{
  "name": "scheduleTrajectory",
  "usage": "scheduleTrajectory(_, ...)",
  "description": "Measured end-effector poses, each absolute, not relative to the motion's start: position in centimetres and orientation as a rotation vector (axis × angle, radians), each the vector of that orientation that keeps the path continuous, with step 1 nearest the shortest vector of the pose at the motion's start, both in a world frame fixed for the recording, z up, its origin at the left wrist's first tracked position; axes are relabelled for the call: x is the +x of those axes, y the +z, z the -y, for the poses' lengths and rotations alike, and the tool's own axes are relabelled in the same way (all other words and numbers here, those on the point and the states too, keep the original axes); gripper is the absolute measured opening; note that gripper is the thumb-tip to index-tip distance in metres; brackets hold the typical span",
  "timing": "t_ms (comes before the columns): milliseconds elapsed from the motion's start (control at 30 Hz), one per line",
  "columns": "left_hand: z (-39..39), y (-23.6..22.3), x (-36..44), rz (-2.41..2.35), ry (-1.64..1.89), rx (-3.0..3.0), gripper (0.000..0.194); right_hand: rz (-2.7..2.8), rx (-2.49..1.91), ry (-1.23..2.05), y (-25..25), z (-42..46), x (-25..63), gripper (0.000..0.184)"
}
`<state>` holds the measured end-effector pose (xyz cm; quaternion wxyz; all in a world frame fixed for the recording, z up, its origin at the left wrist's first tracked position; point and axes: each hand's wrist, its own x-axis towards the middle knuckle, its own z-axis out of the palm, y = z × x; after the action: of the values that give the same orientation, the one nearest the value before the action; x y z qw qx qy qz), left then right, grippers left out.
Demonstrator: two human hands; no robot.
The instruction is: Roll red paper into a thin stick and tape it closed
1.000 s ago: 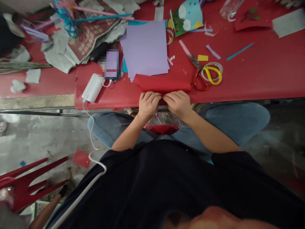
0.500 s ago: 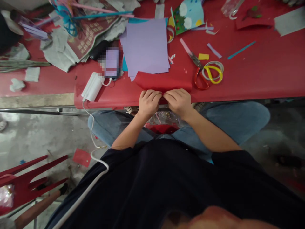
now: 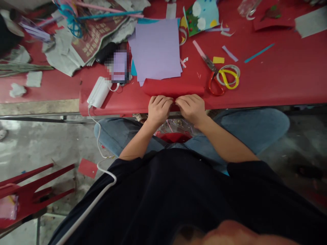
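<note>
A sheet of red paper (image 3: 173, 87) lies curled along the near edge of the table, its far part bent up. My left hand (image 3: 160, 108) has its fingers bent over the paper's near edge, left of the middle. Close beside it, my right hand (image 3: 191, 107) grips the same edge, the two sets of fingertips almost touching. Both thumbs and the pinched edge are hidden beneath the fingers. Just beyond the red paper rests a stack of purple paper sheets (image 3: 158, 51). Scissors (image 3: 213, 68) with one red and one yellow handle lie to the right.
On the red table (image 3: 281, 78) are a white power bank (image 3: 99, 92) with a cable, a blurred-out phone (image 3: 119, 66), crumpled newspaper (image 3: 94, 41), paper strips (image 3: 259, 53) and a painted card (image 3: 201, 17). A red plastic chair (image 3: 33, 194) stands on the floor at lower left.
The red paper's far side has shifted slightly left and its curl looks rounder. Both hands stay almost in place. At lower left, a person's leg has left the view and the chair has shifted slightly.
</note>
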<state>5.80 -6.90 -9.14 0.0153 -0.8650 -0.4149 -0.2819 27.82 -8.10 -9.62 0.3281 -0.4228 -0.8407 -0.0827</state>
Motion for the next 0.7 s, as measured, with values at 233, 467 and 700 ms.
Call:
scheduleTrajectory(233,6.81,-9.0,5.91,1.31,-0.828,-2.709,0.031,2.233,-1.204,-0.088,-9.85,8.01,27.78,0.031)
scheduleTrajectory(467,6.74,-8.85,5.89,1.317,-0.831,-2.716,0.033,2.233,-1.202,-0.178,-9.72,7.99,27.66,0.029)
scheduleTrajectory(700,6.58,-8.98,5.86,1.326,-0.828,-2.717,0.031,2.205,-1.174,-0.177,-9.71,7.87,27.61,0.024)
